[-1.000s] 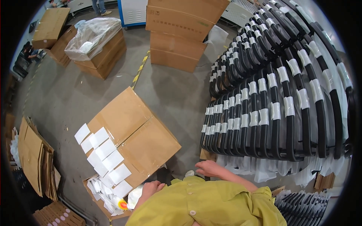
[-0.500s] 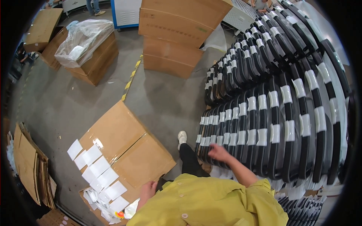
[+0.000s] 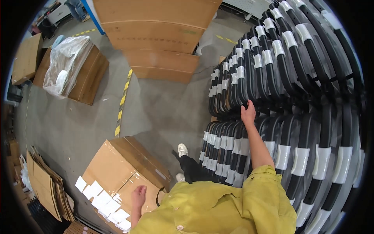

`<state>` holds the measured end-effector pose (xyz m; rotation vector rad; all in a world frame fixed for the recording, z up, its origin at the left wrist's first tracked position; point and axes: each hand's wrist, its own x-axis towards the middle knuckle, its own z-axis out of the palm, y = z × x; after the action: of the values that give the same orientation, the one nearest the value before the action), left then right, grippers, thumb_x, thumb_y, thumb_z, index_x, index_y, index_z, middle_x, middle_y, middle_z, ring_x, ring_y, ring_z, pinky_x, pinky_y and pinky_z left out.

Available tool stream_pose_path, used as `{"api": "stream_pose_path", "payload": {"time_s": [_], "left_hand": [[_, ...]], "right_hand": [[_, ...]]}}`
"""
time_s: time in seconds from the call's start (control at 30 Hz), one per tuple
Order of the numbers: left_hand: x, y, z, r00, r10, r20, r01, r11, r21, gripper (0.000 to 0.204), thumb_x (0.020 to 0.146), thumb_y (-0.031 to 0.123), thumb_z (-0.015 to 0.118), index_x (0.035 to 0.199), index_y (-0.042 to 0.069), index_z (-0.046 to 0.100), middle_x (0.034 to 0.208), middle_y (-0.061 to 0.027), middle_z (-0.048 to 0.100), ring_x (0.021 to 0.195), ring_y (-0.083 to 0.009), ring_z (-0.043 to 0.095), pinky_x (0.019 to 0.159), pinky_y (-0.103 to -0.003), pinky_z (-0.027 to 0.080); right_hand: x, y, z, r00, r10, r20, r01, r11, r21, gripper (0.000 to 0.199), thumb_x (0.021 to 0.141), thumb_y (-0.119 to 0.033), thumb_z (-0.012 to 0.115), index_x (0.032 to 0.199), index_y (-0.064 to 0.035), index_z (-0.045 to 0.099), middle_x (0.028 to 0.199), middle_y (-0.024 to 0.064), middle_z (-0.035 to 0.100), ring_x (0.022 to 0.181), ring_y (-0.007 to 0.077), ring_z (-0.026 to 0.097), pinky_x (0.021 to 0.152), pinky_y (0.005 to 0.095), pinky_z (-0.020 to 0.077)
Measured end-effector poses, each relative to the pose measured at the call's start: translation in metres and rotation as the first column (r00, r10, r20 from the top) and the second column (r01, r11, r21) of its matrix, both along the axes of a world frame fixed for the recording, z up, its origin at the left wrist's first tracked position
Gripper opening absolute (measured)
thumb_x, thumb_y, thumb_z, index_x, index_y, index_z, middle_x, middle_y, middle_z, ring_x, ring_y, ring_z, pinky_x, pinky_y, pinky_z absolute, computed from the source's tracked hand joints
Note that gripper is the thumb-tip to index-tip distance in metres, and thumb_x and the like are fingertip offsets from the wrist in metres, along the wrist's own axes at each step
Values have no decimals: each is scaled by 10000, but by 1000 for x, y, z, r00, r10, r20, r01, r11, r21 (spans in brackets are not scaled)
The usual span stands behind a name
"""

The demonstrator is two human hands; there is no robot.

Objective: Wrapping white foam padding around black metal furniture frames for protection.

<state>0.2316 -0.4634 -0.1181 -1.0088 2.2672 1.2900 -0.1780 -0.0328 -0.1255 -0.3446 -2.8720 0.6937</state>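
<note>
on a grey concrete floor point(image 3: 156, 109) with yellow tape, the right hand point(image 3: 248, 113) curls its fingers around a black curved frame point(image 3: 249, 84) in the stacked rack; the left hand point(image 3: 138, 195) rests, fingers loosely together, on a closed cardboard box point(image 3: 117, 167).

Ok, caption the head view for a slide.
Right hand reaches a stacked black curved frame; left hand rests on cardboard box.

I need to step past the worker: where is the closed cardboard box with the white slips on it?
In the head view the cardboard box sits on the floor at lower left, under the left hand, left of the black curved parts.
</note>
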Motion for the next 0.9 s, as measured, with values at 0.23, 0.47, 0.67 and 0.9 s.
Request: {"api": "stream_pose_path", "payload": {"time_s": [0.23, 0.47, 0.67, 0.9], "left_hand": [[-64, -3, -49, 1000, -31, 0, 31, 999, 23, 231, 807, 210, 546, 861, -9, 594, 645, -120, 598, 593, -194, 578, 564, -302, 452], [-93, -1, -96, 988, 32, 154, -92, 912, 399, 266, 779, 210, 576, 895, -29, 590, 756, -59, 606, 690, -113, 536, 619, -270, 427], [-160, -121, -186, 970, -128, 208, 26, 900, 435, 252, 782, 218, 569, 856, -22, 590, 757, -63, 607, 661, -117, 541, 604, -264, 428], [-467, -195, -65, 968, -100, 231, 9, 931, 364, 224, 830, 194, 504, 867, -21, 559, 705, -95, 591, 553, -143, 552, 536, -249, 438]], "right_hand": [[-42, -17, 0, 996, 12, -92, -1, 992, 123, 494, 730, -128, 551, 1168, 6, 364, 1169, 190, 423, 1098, 337, 384, 923, 376, 320], [-108, 13, -1, 895, -322, 310, 256, 937, 237, 450, 811, -303, 485, 1137, -6, 395, 1085, 202, 502, 1003, 347, 488, 833, 422, 394], [-146, -1, 9, 784, -425, 452, 382, 905, 190, 438, 775, -383, 530, 1035, -36, 466, 1075, 179, 521, 1011, 348, 483, 817, 445, 389], [-140, 2, 6, 664, -601, 445, 567, 793, 224, 421, 773, -379, 534, 1030, -49, 481, 1052, 166, 536, 1002, 334, 491, 795, 422, 409]]}}
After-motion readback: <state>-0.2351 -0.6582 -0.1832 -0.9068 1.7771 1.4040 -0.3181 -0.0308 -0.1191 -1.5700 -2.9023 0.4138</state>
